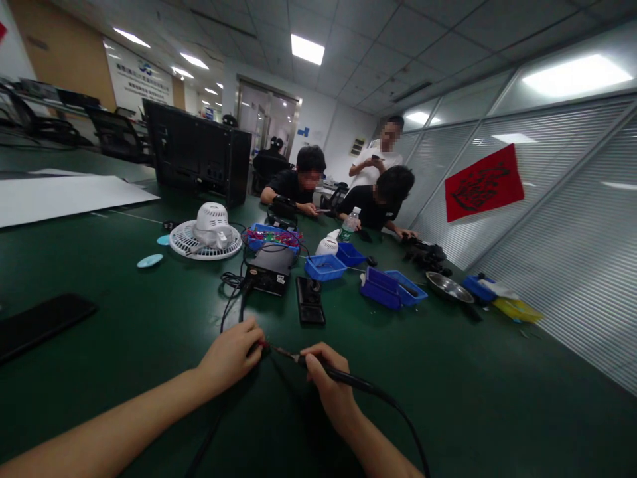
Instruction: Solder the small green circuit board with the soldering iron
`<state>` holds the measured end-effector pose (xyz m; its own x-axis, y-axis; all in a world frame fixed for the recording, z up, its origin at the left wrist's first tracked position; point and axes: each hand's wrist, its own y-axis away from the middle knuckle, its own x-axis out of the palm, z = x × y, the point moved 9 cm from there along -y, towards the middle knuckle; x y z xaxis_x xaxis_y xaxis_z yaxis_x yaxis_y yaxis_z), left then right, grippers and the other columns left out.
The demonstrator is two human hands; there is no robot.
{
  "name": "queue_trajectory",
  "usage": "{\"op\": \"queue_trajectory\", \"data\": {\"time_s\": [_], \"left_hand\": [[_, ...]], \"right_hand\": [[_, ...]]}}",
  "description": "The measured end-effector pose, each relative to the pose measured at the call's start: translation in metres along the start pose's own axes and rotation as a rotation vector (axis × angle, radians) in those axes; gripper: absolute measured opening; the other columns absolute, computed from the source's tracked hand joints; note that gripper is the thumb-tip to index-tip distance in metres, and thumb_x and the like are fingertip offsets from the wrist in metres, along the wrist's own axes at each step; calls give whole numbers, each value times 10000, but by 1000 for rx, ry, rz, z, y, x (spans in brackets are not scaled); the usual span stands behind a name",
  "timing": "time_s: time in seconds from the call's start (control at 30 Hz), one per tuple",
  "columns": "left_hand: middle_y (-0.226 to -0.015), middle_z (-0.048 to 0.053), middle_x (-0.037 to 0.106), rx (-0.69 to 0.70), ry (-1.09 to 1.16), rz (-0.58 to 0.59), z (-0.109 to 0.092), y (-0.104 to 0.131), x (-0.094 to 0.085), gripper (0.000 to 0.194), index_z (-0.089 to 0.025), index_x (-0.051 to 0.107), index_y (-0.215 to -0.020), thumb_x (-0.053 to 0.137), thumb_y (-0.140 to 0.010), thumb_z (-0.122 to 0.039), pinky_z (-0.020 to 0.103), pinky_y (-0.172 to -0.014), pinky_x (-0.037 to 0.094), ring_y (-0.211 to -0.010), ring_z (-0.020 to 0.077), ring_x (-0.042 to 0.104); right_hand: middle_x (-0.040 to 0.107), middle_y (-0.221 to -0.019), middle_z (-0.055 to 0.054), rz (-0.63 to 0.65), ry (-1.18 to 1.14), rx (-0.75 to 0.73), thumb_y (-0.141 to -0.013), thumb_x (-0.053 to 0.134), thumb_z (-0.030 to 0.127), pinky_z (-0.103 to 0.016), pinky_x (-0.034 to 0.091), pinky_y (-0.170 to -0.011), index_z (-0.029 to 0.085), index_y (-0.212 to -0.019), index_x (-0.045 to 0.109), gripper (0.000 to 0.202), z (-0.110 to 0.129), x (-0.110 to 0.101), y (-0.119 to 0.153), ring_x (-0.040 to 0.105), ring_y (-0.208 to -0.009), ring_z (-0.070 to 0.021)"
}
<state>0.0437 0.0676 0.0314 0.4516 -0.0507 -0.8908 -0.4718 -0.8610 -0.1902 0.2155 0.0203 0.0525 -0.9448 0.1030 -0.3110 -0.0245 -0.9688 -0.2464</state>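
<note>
My right hand (331, 378) is closed around the handle of a black soldering iron (348, 379), with its metal tip pointing left. The iron's cord runs down past my right forearm. My left hand (233, 352) pinches a small reddish piece (263, 344), too small to make out fully. The iron's tip is close to that piece; whether they touch I cannot tell. Beyond my hands stands a dark soldering station (270, 271) with black cables beside it. To its right lies a black iron stand (310, 302).
Past the station are a blue basket of coloured wires (273, 238), a white fan part (206, 240) and a light-blue bin (325, 267). A dark-blue bin (381, 288) and a metal bowl (449, 287) stand right. A black phone-like slab (44, 322) lies left. Several people are across the table.
</note>
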Motion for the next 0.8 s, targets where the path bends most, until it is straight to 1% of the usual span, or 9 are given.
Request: {"op": "queue_trajectory", "data": {"time_s": [0.1, 0.23, 0.43, 0.6, 0.8], "left_hand": [[-943, 29, 565, 28, 37, -20, -3, 0, -3, 127, -205, 539, -802, 423, -836, -165, 272, -743, 424, -828, 164, 566], [-836, 17, 576, 35, 47, 19, -3, 0, 1, 108, -209, 520, -794, 427, -821, -162, 274, -725, 416, -821, 180, 562], [-815, 9, 581, 28, 46, 15, -1, 0, 2, 107, -211, 525, -789, 431, -822, -171, 258, -701, 399, -795, 171, 556], [-814, 7, 588, 30, 47, 12, -2, 0, 0, 123, -210, 533, -789, 424, -829, -167, 254, -704, 399, -798, 168, 564], [-822, 10, 600, -8, 36, 18, 2, 0, 2, 128, -212, 547, -795, 432, -850, -192, 252, -689, 398, -804, 171, 575]], "right_hand": [[556, -556, 24, 11, -5, 8, -792, 552, 268, -230, 412, -513, 166, -712, 656, 167, -2, 1, 0, 527, -503, -132], [569, -574, 17, 4, 6, -31, -799, 548, 273, -233, 412, -525, 167, -724, 663, 173, 3, -1, 1, 530, -523, -135], [621, -606, 1, 5, 17, -55, -810, 551, 261, -232, 430, -528, 168, -747, 678, 170, 10, -1, 2, 559, -535, -140], [644, -627, -6, 5, 21, -49, -810, 560, 248, -237, 449, -549, 171, -759, 688, 158, 9, 0, 2, 584, -559, -147], [651, -656, -5, 35, 37, -48, -810, 561, 235, -237, 464, -580, 176, -782, 686, 141, 5, 4, 1, 599, -590, -149]]}}
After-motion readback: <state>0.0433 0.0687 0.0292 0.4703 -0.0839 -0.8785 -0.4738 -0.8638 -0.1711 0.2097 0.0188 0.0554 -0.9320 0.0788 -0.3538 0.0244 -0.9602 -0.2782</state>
